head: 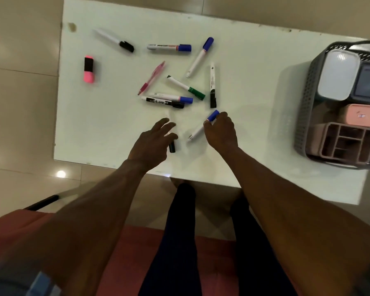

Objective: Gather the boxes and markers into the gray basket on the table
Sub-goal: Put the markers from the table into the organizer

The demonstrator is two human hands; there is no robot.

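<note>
Several markers lie scattered on the white table [115, 124]. My right hand [221, 132] pinches a blue-capped marker [203, 127] near the table's front edge. My left hand [152, 142] hovers with fingers spread over a black-capped marker [172, 146], mostly hidden beneath it. Farther back lie a green-capped marker [187, 88], a pink pen [152, 77], a pink highlighter [89, 69] and more blue and black markers. The gray basket [303, 124] at the right holds a white box [338, 74], a dark gray box [368, 82], a pink box [360, 115] and a pink divided organizer [346, 142].
The table's front edge runs just below my hands, with my legs [179, 231] in dark trousers under it. A red seat [120, 263] is beneath me. Tiled floor [19, 103] surrounds the table on the left.
</note>
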